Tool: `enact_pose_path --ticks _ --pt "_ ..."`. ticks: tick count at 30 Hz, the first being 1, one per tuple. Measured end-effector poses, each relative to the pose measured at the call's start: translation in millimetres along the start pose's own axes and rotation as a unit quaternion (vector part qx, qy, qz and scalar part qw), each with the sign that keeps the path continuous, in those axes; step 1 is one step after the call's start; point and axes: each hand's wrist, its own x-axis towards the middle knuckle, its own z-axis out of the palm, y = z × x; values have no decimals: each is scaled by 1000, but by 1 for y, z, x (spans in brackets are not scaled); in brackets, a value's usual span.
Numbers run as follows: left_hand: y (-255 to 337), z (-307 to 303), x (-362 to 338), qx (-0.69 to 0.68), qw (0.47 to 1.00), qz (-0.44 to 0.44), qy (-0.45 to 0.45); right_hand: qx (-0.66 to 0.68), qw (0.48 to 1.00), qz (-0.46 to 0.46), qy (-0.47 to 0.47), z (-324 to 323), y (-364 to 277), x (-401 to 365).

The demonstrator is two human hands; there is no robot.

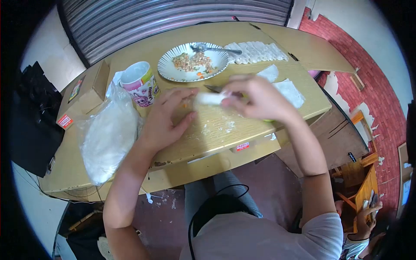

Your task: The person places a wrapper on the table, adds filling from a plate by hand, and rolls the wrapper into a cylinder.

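A white rolled wrapper, like a spring roll [210,99], is slightly blurred between my hands over the table. My right hand [260,97] pinches its right end. My left hand [169,115] is open, thumb and fingers apart, its fingertips right at the roll's left end. Behind my right hand, a knife [212,88] is partly hidden. Beyond lies a white plate with a dark-patterned rim [164,71], bearing chopped orange and green filling [195,63] and a spoon [221,50]. To its right, several white rolls [255,52] lie in a row. Flat white wrappers [291,93] rest beside my right wrist.
A printed mug [141,86] and a clear plastic bag with white contents [108,136] stand left of my left hand. Farther left are a cardboard box [84,95] and a black bag [32,108]. White crumbs dot the table [186,145]. Another person's hand [368,214] shows lower right.
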Motion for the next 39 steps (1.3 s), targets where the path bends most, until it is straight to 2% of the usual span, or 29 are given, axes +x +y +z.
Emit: enact_pose_path --ticks 2,4,6,7,9,10,12,14,17,21,23,27,29,32,39 --pt "2 0 0 -43 996 -76 4 -15 993 17 112 -29 30 -1" --pt "0 2 -1 -36 997 -72 -1 -49 984 59 162 -61 72 6" --pt "0 2 -2 -29 997 -69 -6 -2 967 164 196 -86 112 18" --pt "1 0 -1 -7 998 -56 -17 -2 967 163 196 -89 130 28" --pt "1 1 0 14 999 -42 -28 -4 945 257 200 -86 165 43" --pt "1 1 0 12 999 -37 -31 -5 945 257 200 -82 179 52" --pt "0 1 -1 10 999 -34 -34 34 949 281 139 -65 205 70" --pt "-1 1 -2 10 998 -50 -44 58 945 285 149 -48 212 86" --pt "-5 2 -4 -14 995 -73 -60 102 922 361 96 -40 186 106" --pt "-2 0 -2 3 997 -56 -61 145 913 367 102 -27 193 125" --pt "-2 -1 -1 6 996 -49 -76 197 892 397 91 -30 188 131" --pt "-2 0 -2 -27 994 -70 -82 169 901 391 77 -22 179 140" --pt "0 -1 -2 -5 995 -52 -80 177 908 368 94 -19 177 140" --pt "1 -2 -2 -1 995 -53 -89 163 920 340 110 -9 198 146" --pt "-1 -1 -3 -15 992 -68 -107 99 932 335 95 -21 177 141"
